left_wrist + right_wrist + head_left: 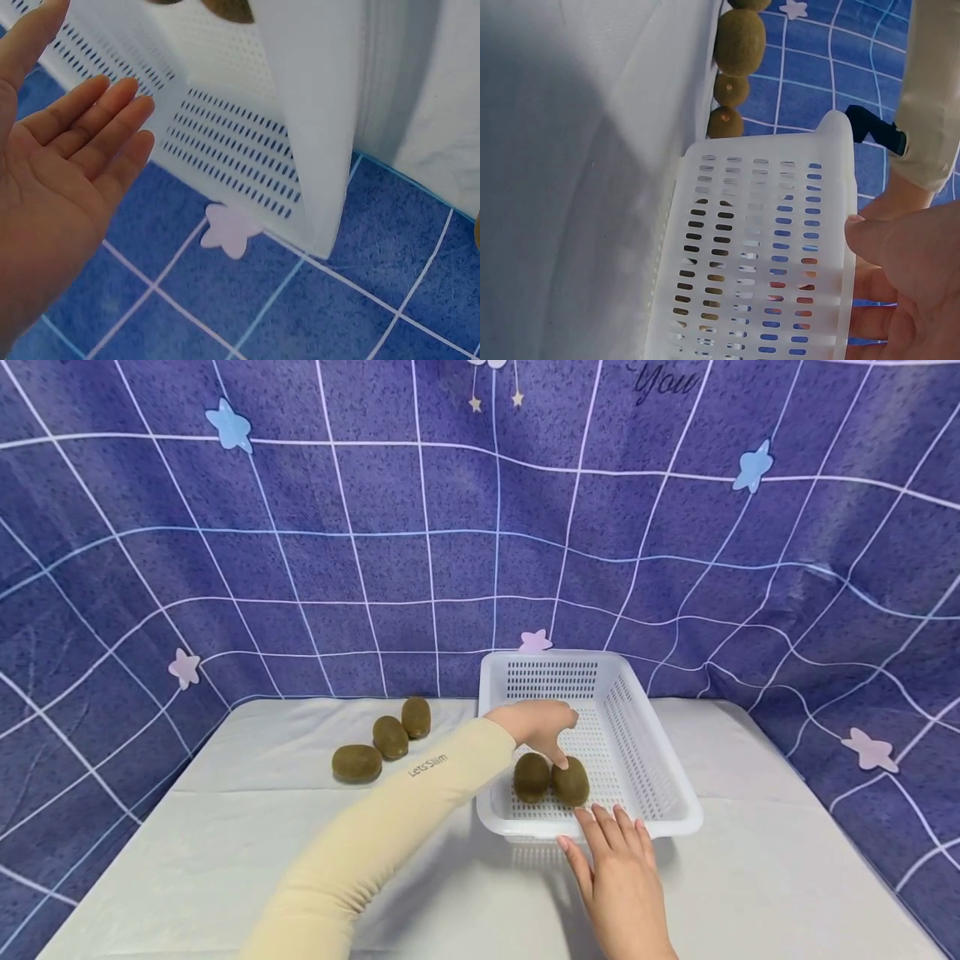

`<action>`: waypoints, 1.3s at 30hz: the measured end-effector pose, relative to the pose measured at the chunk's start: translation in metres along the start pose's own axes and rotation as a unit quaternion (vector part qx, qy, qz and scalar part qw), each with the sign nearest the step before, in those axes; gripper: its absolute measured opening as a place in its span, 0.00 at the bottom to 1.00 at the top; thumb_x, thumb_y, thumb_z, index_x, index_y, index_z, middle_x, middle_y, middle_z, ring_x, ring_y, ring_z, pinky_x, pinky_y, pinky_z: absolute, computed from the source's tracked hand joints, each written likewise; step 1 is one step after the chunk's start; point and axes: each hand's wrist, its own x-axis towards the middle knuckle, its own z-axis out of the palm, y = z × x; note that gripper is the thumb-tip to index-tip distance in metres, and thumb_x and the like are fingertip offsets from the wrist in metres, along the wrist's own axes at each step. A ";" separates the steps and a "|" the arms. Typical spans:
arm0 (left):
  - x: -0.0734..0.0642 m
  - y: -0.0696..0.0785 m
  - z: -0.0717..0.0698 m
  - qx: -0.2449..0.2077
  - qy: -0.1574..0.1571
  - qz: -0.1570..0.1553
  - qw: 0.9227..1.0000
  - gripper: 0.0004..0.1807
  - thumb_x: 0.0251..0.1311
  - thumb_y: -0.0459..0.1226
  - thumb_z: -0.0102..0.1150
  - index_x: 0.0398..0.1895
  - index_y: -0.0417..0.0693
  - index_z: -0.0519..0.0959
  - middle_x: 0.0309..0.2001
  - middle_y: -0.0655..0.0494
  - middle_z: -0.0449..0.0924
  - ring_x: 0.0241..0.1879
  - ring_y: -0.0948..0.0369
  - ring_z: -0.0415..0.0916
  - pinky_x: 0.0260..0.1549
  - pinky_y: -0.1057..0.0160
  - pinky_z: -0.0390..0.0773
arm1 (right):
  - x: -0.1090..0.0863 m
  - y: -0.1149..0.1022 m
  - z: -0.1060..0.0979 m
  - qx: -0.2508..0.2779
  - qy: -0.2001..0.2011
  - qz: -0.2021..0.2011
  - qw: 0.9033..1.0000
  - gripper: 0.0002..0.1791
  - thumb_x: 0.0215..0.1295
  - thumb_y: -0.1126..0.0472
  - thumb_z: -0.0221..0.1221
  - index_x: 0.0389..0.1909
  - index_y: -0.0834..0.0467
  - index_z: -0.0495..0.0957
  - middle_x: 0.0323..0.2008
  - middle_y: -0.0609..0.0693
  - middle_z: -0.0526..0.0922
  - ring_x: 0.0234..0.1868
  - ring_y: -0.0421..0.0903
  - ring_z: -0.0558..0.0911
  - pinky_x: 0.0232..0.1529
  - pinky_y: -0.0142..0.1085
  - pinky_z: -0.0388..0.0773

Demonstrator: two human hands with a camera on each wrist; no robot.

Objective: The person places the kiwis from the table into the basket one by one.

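Note:
A white plastic basket (675,777) with slotted walls stands on the table. Inside it, near its front left, lie two brown kiwis, a left one (532,778) and a right one (572,783). My left hand (536,724) is over the basket, fingers extended and the palm bare in the left wrist view; in the head view its thumb overlaps the right kiwi's top, and contact is unclear. My right hand (622,885) holds the basket's near rim, thumb outside and fingers over the edge. In the right wrist view the thumb (866,234) lies against the rim.
Left of the basket, three more kiwis lie in a slanting row on the white-covered table: a near one (357,763), a middle one (391,737) and a far one (416,717). A blue gridded curtain (375,568) with stars hangs behind the table.

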 end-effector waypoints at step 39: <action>-0.124 -0.086 0.005 -0.083 0.097 0.019 0.992 0.29 0.55 0.41 0.68 0.57 0.34 0.74 0.51 0.44 0.79 0.53 0.49 0.75 0.57 0.54 0.72 | -0.001 0.001 -0.001 -0.003 0.005 -0.008 1.000 0.25 0.60 0.52 0.64 0.54 0.63 0.78 0.53 0.62 0.79 0.60 0.66 0.72 0.62 0.61 0.60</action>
